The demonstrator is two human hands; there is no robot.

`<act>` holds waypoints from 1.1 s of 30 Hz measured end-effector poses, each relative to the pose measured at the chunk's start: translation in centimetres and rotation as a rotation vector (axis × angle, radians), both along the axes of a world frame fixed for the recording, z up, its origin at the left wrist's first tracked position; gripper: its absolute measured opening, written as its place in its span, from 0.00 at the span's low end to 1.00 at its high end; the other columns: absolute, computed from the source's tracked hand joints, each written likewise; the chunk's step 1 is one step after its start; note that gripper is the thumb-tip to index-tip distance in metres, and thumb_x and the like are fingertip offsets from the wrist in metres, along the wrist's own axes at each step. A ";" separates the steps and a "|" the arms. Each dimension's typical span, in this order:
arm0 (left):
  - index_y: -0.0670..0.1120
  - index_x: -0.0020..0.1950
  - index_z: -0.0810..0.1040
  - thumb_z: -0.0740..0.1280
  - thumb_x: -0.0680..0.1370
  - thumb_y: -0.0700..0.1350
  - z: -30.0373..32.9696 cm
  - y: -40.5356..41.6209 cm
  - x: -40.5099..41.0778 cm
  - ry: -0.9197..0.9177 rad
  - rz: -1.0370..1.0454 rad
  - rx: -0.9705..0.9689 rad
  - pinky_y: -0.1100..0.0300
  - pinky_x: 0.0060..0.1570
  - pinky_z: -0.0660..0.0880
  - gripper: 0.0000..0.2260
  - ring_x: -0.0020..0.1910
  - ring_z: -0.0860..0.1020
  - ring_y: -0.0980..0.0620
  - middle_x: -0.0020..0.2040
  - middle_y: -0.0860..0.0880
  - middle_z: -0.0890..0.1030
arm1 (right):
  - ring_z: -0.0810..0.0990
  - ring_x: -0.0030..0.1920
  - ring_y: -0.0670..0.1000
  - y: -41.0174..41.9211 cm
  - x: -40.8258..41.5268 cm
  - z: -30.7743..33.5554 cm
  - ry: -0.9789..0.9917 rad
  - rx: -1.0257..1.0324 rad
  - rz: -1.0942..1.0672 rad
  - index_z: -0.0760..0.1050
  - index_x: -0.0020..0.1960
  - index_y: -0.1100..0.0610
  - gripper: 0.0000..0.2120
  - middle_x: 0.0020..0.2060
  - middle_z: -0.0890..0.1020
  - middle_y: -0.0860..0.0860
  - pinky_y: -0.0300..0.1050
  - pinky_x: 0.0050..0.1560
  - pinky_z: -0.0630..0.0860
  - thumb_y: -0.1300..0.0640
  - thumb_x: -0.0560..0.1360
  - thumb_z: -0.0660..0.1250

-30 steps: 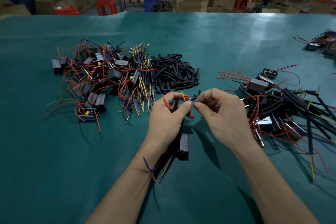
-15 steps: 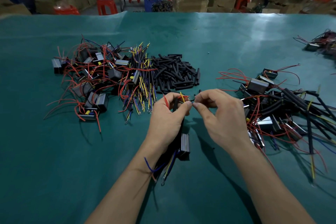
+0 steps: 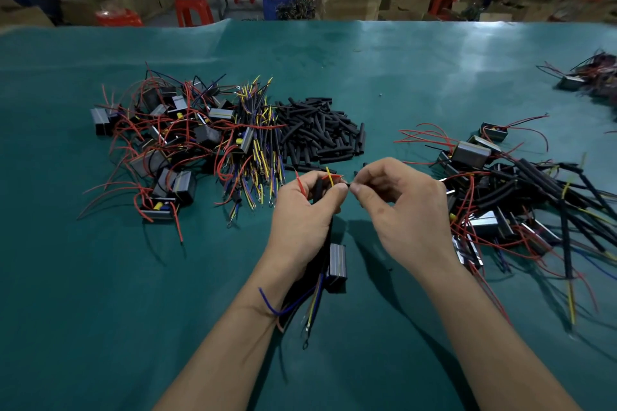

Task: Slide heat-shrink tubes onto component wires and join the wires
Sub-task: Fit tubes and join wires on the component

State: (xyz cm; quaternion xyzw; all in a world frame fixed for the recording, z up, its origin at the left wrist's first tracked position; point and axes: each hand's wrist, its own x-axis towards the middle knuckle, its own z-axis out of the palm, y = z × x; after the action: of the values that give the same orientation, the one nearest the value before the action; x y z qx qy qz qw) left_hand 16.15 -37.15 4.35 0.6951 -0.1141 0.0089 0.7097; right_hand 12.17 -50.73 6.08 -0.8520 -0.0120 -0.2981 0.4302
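Both forearms reach in from six o'clock and meet just below the centre of the green worktop (image 3: 400, 70). The left hand (image 3: 305, 213) is curled around a bundle of wires, its thumb pressing red and yellow wire ends (image 3: 330, 177) that stick up at twelve o'clock; a grey component (image 3: 336, 264) hangs under its wrist at six o'clock. The right hand (image 3: 405, 210), wrist bent, has fingers closed in a pinch at its nine o'clock, probably on a small heat-shrink tube (image 3: 348, 184), though this is too tiny to confirm. Loose black tubes (image 3: 320, 132) lie heaped at twelve o'clock.
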 end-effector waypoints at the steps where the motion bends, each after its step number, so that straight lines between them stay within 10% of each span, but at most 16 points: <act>1: 0.42 0.44 0.82 0.70 0.78 0.38 0.0 0.0 0.0 0.000 -0.002 -0.004 0.67 0.34 0.68 0.04 0.32 0.70 0.58 0.30 0.57 0.75 | 0.83 0.38 0.44 0.0 0.0 -0.1 0.013 0.032 0.001 0.82 0.44 0.54 0.05 0.36 0.84 0.43 0.36 0.44 0.79 0.62 0.74 0.75; 11: 0.44 0.43 0.81 0.70 0.78 0.37 0.2 0.0 -0.1 -0.013 -0.004 -0.023 0.66 0.36 0.69 0.05 0.32 0.71 0.58 0.31 0.57 0.76 | 0.80 0.32 0.48 0.0 0.2 -0.3 0.210 0.261 0.039 0.83 0.46 0.50 0.09 0.31 0.84 0.47 0.49 0.42 0.79 0.63 0.71 0.74; 21: 0.44 0.43 0.81 0.71 0.78 0.38 0.1 0.1 -0.1 -0.004 0.006 -0.038 0.68 0.37 0.70 0.05 0.33 0.72 0.59 0.31 0.58 0.77 | 0.83 0.35 0.41 -0.1 -0.1 -0.2 0.147 0.052 -0.036 0.83 0.44 0.46 0.05 0.34 0.85 0.37 0.35 0.40 0.75 0.56 0.72 0.77; 33: 0.48 0.42 0.82 0.71 0.78 0.39 0.2 0.2 -0.1 0.005 -0.024 -0.020 0.66 0.38 0.71 0.07 0.33 0.74 0.59 0.31 0.59 0.78 | 0.81 0.33 0.48 -0.3 0.3 -0.2 0.196 0.170 0.040 0.84 0.40 0.53 0.08 0.32 0.84 0.47 0.42 0.36 0.77 0.63 0.76 0.73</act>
State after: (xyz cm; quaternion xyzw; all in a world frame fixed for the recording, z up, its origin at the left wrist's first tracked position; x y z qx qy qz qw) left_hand 16.03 -36.97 4.57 0.6864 -0.1208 -0.0001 0.7171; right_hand 12.48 -51.07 5.85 -0.8370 0.0386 -0.2048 0.5059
